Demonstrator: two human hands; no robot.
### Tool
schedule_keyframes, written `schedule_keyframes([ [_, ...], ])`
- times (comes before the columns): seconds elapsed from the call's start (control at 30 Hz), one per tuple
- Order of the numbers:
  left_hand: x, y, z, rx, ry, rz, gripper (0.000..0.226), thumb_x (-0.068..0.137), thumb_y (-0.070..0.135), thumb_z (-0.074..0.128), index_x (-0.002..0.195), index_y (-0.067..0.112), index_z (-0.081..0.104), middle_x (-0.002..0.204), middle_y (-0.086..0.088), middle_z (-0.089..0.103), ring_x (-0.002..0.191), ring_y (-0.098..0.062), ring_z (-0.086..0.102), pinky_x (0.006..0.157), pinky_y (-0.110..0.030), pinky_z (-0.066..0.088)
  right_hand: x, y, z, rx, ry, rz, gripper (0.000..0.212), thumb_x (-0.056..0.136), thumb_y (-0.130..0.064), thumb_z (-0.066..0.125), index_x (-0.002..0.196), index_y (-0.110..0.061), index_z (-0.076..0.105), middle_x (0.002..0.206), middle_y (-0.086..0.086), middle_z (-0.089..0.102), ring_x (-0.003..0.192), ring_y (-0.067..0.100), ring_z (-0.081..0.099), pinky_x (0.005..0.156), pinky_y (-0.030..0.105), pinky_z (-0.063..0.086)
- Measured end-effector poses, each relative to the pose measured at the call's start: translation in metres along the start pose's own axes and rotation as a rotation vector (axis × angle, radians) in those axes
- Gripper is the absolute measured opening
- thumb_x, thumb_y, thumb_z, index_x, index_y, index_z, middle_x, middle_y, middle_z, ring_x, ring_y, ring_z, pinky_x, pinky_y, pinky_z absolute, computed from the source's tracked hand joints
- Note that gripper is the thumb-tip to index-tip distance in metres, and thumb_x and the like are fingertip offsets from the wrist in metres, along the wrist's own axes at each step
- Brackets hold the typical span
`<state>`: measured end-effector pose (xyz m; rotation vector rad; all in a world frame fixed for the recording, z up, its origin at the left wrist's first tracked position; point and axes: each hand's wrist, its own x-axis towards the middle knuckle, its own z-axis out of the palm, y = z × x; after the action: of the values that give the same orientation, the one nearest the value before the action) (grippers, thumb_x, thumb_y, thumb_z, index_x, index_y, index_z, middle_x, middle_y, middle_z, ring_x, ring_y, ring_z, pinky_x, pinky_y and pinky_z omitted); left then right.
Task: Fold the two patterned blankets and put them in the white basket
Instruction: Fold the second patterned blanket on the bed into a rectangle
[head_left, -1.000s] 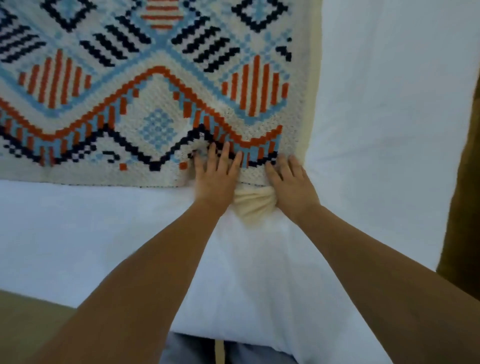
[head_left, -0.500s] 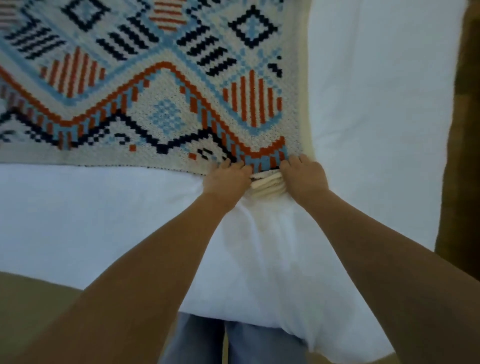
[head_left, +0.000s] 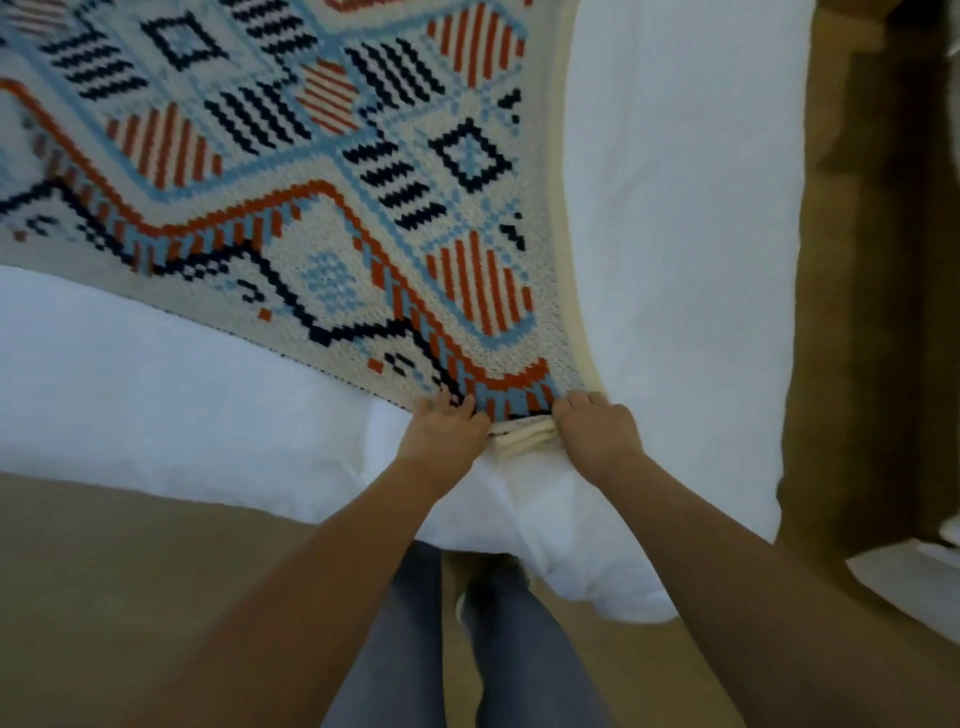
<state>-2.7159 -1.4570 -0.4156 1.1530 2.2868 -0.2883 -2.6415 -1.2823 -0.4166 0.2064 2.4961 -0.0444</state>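
Observation:
A knitted patterned blanket (head_left: 311, 208) in cream, orange, light blue and navy lies spread over a white bed (head_left: 675, 260). Its near right corner is stretched towards me. My left hand (head_left: 441, 431) and my right hand (head_left: 597, 431) both grip that corner, fingers curled over the edge, with cream folds of the underside bunched between them. A cream border runs along the blanket's right edge. A second blanket and the white basket are out of sight.
The white bedcover (head_left: 156, 389) hangs over the near edge of the bed. Brown floor (head_left: 130, 597) lies left and below, and my legs in grey trousers (head_left: 415, 649) stand close to the bed. A white object (head_left: 914, 577) sits at the far right.
My hands went from lying flat on the blanket's edge to clutching its corner, and the corner has been pulled towards me and off the bed's surface, stretching the blanket diagonally.

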Motion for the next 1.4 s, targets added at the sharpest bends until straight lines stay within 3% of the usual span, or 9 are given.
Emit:
schedule_keyframes([
  [0.17,-0.015,0.013,-0.001,0.012,0.008,-0.062,0.039,0.093,0.012,0.039,0.131,0.010,0.040,0.136,-0.013,0.043,0.125,-0.035,0.038,0.105,-0.048,0.029,-0.013,-0.007,-0.001,-0.076,-0.027,0.020,0.038,0.088,-0.014,0.049,0.125,-0.012,0.040,0.127,0.009,0.047,0.114,0.027,0.047,0.084,0.037,0.043],
  [0.37,-0.020,0.027,-0.009,-0.176,-0.053,-0.045,0.066,0.088,0.021,0.047,0.145,0.026,0.016,0.153,-0.013,0.015,0.141,-0.034,0.011,0.114,-0.049,0.016,-0.035,0.005,0.004,-0.173,-0.016,-0.107,0.068,0.082,-0.019,0.055,0.140,-0.018,0.020,0.137,0.011,0.031,0.122,0.030,0.035,0.092,0.041,0.036],
  [0.5,-0.027,0.053,-0.003,-0.197,-0.084,0.068,0.071,0.084,0.024,0.052,0.146,0.026,0.017,0.156,-0.011,0.008,0.143,-0.033,0.004,0.116,-0.048,0.010,-0.046,0.019,0.017,-0.100,0.095,-0.276,0.049,0.084,-0.008,0.043,0.132,-0.015,0.038,0.133,0.013,0.040,0.120,0.030,0.037,0.090,0.039,0.034],
  [0.67,-0.012,0.059,-0.017,-0.231,0.011,0.277,0.056,0.082,0.037,0.048,0.135,0.019,0.040,0.143,-0.005,0.036,0.132,-0.026,0.028,0.109,-0.046,0.018,-0.036,0.028,0.019,-0.137,0.056,-0.368,0.037,0.083,-0.007,0.040,0.115,-0.008,0.058,0.132,0.015,0.042,0.123,0.030,0.037,0.092,0.038,0.031],
  [0.87,0.044,0.007,-0.065,-0.204,0.131,0.278,0.036,0.090,0.033,0.039,0.119,0.013,0.046,0.119,-0.007,0.051,0.108,-0.023,0.047,0.093,-0.037,0.035,-0.012,0.051,-0.008,-0.314,-0.171,-0.576,0.029,0.092,-0.009,0.040,0.109,-0.007,0.063,0.147,0.014,0.028,0.131,0.030,0.027,0.098,0.042,0.031],
  [1.03,0.094,-0.033,-0.099,-0.149,0.130,0.293,0.031,0.094,0.029,0.035,0.119,0.013,0.046,0.120,-0.007,0.051,0.111,-0.023,0.047,0.094,-0.038,0.037,0.029,0.053,-0.056,-0.064,-0.060,-0.403,0.029,0.091,-0.013,0.040,0.115,-0.009,0.056,0.137,0.012,0.041,0.109,0.029,0.049,0.086,0.039,0.045],
  [1.17,0.134,-0.056,-0.121,-0.108,0.127,0.272,0.037,0.095,0.029,0.036,0.128,0.012,0.042,0.131,-0.008,0.046,0.120,-0.024,0.042,0.101,-0.038,0.031,0.082,0.053,-0.105,0.060,0.184,-0.331,0.014,0.066,0.000,0.069,0.080,0.002,0.066,0.095,0.023,0.064,0.078,0.037,0.062,0.058,0.036,0.046],
  [1.3,0.172,-0.073,-0.143,-0.092,0.197,0.237,0.033,0.095,0.026,0.035,0.125,0.013,0.044,0.131,-0.005,0.046,0.121,-0.022,0.041,0.102,-0.036,0.030,0.131,0.065,-0.135,0.180,0.235,-0.120,0.021,0.078,0.000,0.046,0.096,0.002,0.057,0.101,0.020,0.055,0.090,0.033,0.051,0.063,0.034,0.027],
  [1.4,0.203,-0.088,-0.165,-0.100,0.225,0.171,0.037,0.096,0.028,0.035,0.130,0.014,0.040,0.134,-0.003,0.043,0.122,-0.021,0.039,0.102,-0.034,0.029,0.166,0.075,-0.158,0.343,0.339,0.007,0.019,0.086,-0.008,0.043,0.100,-0.001,0.054,0.105,0.014,0.054,0.092,0.029,0.050,0.066,0.034,0.036],
])
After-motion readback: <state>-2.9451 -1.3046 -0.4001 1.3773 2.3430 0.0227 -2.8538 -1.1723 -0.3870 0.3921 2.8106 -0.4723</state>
